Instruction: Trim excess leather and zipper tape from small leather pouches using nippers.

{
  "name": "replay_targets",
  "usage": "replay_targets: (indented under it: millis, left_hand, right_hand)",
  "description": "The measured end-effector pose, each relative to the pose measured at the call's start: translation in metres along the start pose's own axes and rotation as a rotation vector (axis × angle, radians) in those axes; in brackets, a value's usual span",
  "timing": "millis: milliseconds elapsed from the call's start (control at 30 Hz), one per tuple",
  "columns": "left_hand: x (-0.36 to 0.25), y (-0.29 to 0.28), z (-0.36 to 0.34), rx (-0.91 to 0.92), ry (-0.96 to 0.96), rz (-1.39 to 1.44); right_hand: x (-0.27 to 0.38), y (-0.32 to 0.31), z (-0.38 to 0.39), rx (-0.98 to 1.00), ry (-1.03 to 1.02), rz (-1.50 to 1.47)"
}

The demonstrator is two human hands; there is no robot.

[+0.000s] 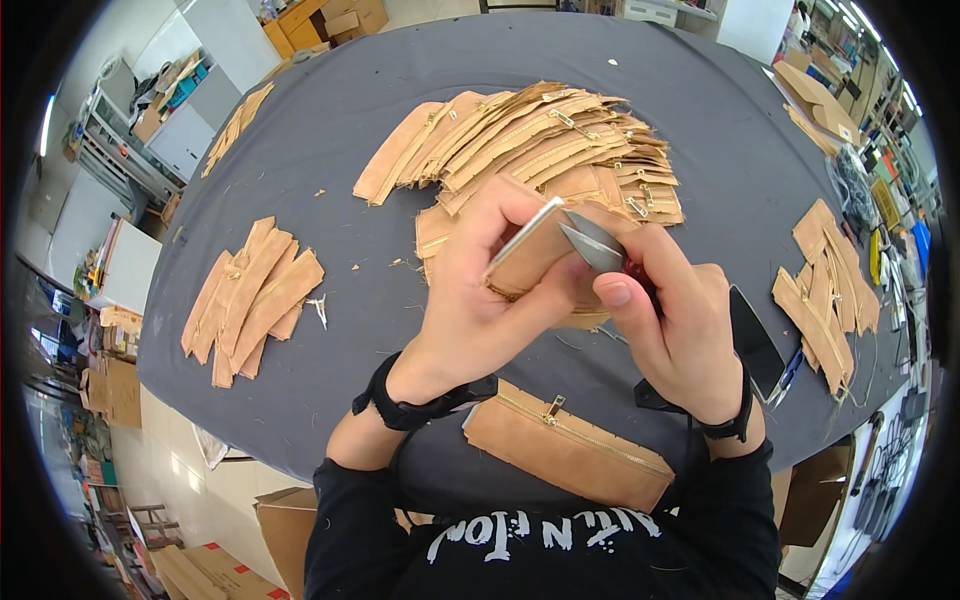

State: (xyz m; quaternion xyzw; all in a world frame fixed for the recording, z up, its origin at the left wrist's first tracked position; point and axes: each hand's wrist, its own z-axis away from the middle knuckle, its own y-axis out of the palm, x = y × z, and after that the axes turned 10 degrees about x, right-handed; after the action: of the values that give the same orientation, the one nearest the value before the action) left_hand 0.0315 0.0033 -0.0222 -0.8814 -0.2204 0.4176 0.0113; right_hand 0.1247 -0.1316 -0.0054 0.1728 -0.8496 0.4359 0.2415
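Note:
In the head view my left hand (480, 320) is closed round a small tan piece (525, 260) with a pale edge, held up near the middle. My right hand (685, 330) is closed on metal scissors (590, 243), whose blades lie at the piece's upper right edge; their handles are largely hidden. Behind my hands spreads a big overlapping pile of tan zippered pieces (520, 135). A single tan piece with a brass zipper (570, 465) lies nearer me on the dark table cloth (300, 160).
Smaller piles of tan strips lie at left (250, 305), right (820, 280) and far left (235, 128). A phone (760, 340) and a blue-handled tool (788, 375) are right of my right hand. An opened cardboard box (815, 100) stands at back right; more boxes (280, 530) are below the near edge.

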Motion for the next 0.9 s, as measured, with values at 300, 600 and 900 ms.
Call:
replay_targets:
  millis: [300, 600, 900]
  left_hand:
    - [0.005, 0.005, 0.002, 0.020, -0.034, 0.031]
    - [0.006, -0.009, -0.003, -0.133, 0.219, -0.412]
    - [-0.001, -0.029, -0.006, -0.189, 0.566, -1.038]
  right_hand:
    - [0.000, -0.002, -0.002, -0.021, 0.003, 0.039]
    - [0.005, -0.017, 0.000, 0.023, 0.138, -0.191]
    - [0.009, -0.020, 0.001, 0.201, 0.138, -0.071]
